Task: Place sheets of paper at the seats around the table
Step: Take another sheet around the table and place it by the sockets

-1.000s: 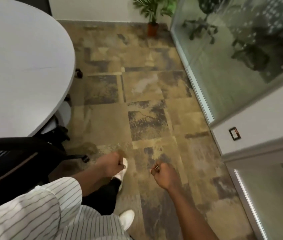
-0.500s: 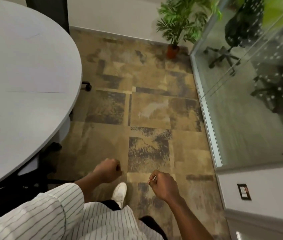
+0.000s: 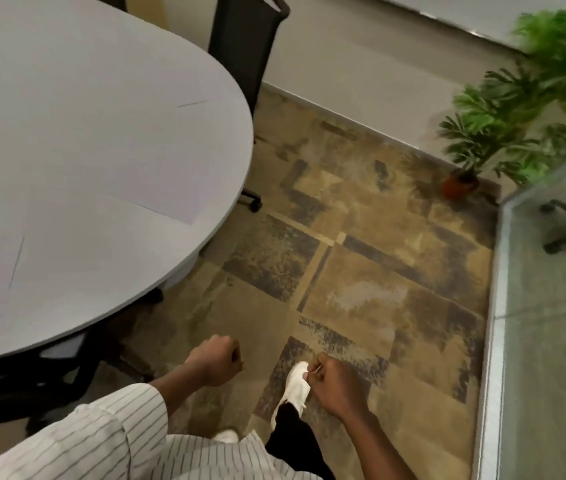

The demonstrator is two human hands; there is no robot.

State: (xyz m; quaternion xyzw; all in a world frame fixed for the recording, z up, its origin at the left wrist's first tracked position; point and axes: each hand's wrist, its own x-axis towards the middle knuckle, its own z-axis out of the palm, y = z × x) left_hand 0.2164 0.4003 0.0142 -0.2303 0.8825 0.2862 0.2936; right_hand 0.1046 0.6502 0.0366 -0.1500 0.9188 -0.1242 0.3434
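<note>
Your left hand (image 3: 217, 363) and right hand (image 3: 335, 384) have fingers curled closed, holding no visible sheets. Follow the grey oval surface (image 3: 77, 174) edge to the black mesh chair (image 3: 245, 43).

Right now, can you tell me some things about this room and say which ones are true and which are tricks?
1. The left hand is curled into a fist. True.
2. A potted plant stands on the grey table. False: it stands on the floor by the wall, near the glass partition.
3. A black chair stands at the far side of the table. True.
4. The right hand rests on the table. False: it hangs over the patterned floor.
5. The person wears a white shoe. True.
</note>
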